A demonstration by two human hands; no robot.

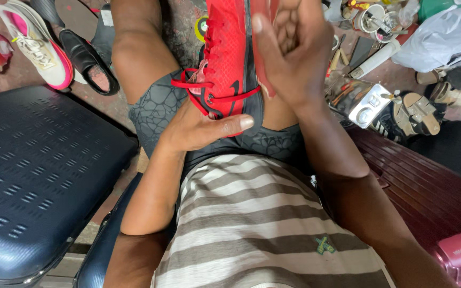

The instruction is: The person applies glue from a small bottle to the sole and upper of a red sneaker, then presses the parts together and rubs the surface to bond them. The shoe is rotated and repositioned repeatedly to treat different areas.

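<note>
Left hand: the left hand [198,128] cups the heel end of a red sports shoe [225,53] from below, thumb laid flat across the back of it, fingers closed around the shoe.
Right hand: the right hand [294,53] presses against the shoe's right side, fingers curled over its edge and gripping it; the thumb points up along the red sole strip.
Red sports shoe: held upright between both hands over the person's lap, toe away from the camera, red laces hanging loose in loops at the collar.
Lap: grey patterned shorts [158,109] and a bare knee [134,48] sit beneath and left of the shoe; a grey-and-cream striped shirt [252,213] fills the lower middle.
Left of the person: a dark blue suitcase [33,176] lies flat; beyond its far edge rest a white-and-pink trainer [36,45] and a black leather shoe [89,61].
Right of the person: a maroon suitcase [428,197] lies alongside; past its far edge are sandals [417,109], a white plastic bag [438,37] and a clutter of tools [358,58], too jumbled to tell apart.
</note>
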